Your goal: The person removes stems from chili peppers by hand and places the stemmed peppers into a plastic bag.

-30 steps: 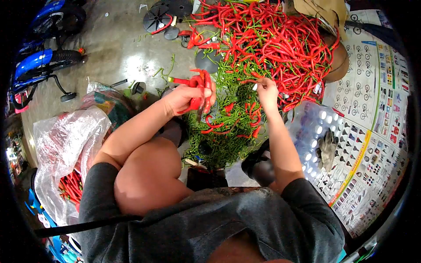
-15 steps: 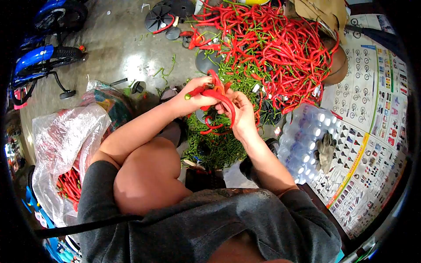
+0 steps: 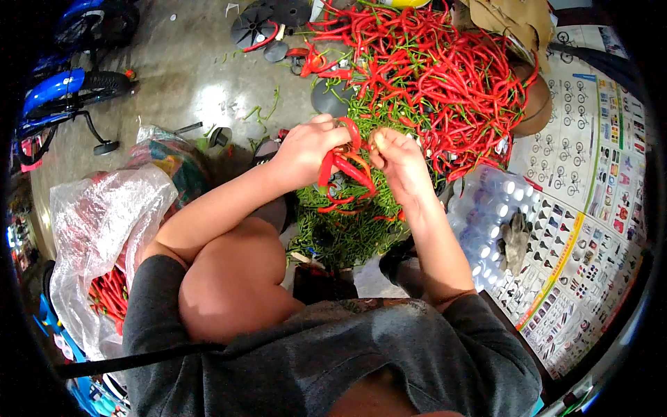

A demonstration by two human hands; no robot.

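Several long red chili peppers [image 3: 356, 172] are gripped in my left hand [image 3: 306, 151], its back turned up and its fingers curled round them. Their ends hang out below and beside the fingers. Just to the right, my right hand [image 3: 405, 165] is closed in a pinch at thumb and forefinger, apart from the held peppers. Whatever sits in that pinch is too small to make out. Beneath both hands lies a heap of green pepper stems [image 3: 340, 240], with a few red pieces on it. A large pile of red chili peppers [image 3: 445, 83] spreads beyond the hands.
A clear plastic bag [image 3: 114, 208] with red peppers stands at the left. Blue-framed bikes [image 3: 59, 90] are at the upper left. On the right are a pack of plastic bottles [image 3: 479, 215], a grey glove [image 3: 515, 243] and a printed sheet [image 3: 583, 146]. Cardboard [image 3: 511, 28] lies behind the pile.
My left hand has turned over, so its back faces up and the peppers now hang downward. My right hand has drawn away from them, a little to the right and up.
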